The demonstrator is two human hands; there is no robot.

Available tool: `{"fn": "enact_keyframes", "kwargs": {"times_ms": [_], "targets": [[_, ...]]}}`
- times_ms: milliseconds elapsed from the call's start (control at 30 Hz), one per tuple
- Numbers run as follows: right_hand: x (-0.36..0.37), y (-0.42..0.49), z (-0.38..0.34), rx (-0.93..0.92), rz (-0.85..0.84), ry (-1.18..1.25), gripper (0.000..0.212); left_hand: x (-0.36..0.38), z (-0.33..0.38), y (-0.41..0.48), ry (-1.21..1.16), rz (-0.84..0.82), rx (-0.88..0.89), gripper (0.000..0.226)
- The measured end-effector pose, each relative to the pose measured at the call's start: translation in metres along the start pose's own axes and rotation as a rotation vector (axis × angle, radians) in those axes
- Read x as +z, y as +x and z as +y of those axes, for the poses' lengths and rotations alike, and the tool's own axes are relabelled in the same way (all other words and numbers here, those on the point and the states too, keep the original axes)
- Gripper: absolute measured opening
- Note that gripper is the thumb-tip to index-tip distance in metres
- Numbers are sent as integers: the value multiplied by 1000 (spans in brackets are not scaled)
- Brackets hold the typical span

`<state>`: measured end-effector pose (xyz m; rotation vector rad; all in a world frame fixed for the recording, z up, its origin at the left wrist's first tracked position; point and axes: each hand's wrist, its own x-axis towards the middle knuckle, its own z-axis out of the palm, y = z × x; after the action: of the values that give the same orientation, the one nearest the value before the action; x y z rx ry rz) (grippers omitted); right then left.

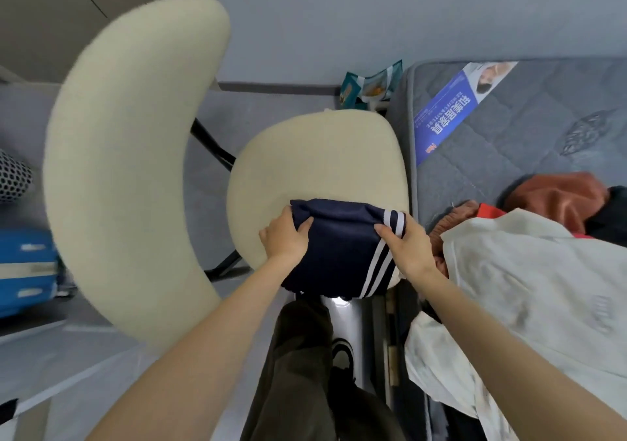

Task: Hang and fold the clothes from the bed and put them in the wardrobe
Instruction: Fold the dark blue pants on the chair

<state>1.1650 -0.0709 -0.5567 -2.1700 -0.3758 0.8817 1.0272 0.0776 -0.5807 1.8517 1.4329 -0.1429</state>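
On the near edge of the cream chair seat point(315, 162), the folded navy garment point(339, 254) is gripped by the left hand point(285, 238) and the right hand point(409, 249), fingers curled round it. More seat is seen beyond; the bed point(509, 128) is just beside.

Both bare forearms reach forward from the lower edge of the view and come closer to each other toward the hands. The left hand point(286, 238) grips the left edge of a folded navy garment point(339, 254), with the thumb lying on top and the fingers curled around the side. The right hand point(407, 249) grips the opposite, striped edge in the same way, with the thumb on top.
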Motion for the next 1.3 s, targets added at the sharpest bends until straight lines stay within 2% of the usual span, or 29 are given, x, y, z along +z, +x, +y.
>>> {"fn": "enact_keyframes", "kwargs": {"times_ms": [100,167,267,333,400,467,633,733,800,933,1067,1200,1233,1300], "targets": [[-29,9,-59,-137,60,7,8,-48,34,-4,-366,-25,50,17],[-46,14,-101,-218,99,-5,8,-83,59,-4,-460,11,97,19],[-71,22,-165,-305,154,12,13,-134,103,-3,-549,49,165,29],[-90,24,-209,-360,188,30,10,-169,133,-3,-617,64,223,28],[-110,24,-251,-423,222,60,17,-203,163,-4,-667,94,297,31],[-130,22,-288,-475,244,98,13,-233,191,-7,-673,143,376,34],[-163,10,-356,-549,256,249,4,-288,242,-18,-706,189,421,17],[-178,2,-388,-606,304,344,14,-317,271,-26,-798,204,463,14],[-189,-5,-408,-646,321,382,24,-337,291,-35,-840,208,507,13],[-207,-17,-442,-704,305,472,26,-372,322,-49,-927,228,568,12],[-215,-27,-455,-727,303,492,16,-384,333,-53,-951,216,582,12],[-208,-28,-433,-683,285,501,6,-361,317,-49,-917,112,482,9],[-205,-26,-425,-665,275,502,8,-355,314,-48,-917,88,460,9],[-199,-22,-407,-613,250,443,33,-348,313,-49,-984,47,416,9]]}}
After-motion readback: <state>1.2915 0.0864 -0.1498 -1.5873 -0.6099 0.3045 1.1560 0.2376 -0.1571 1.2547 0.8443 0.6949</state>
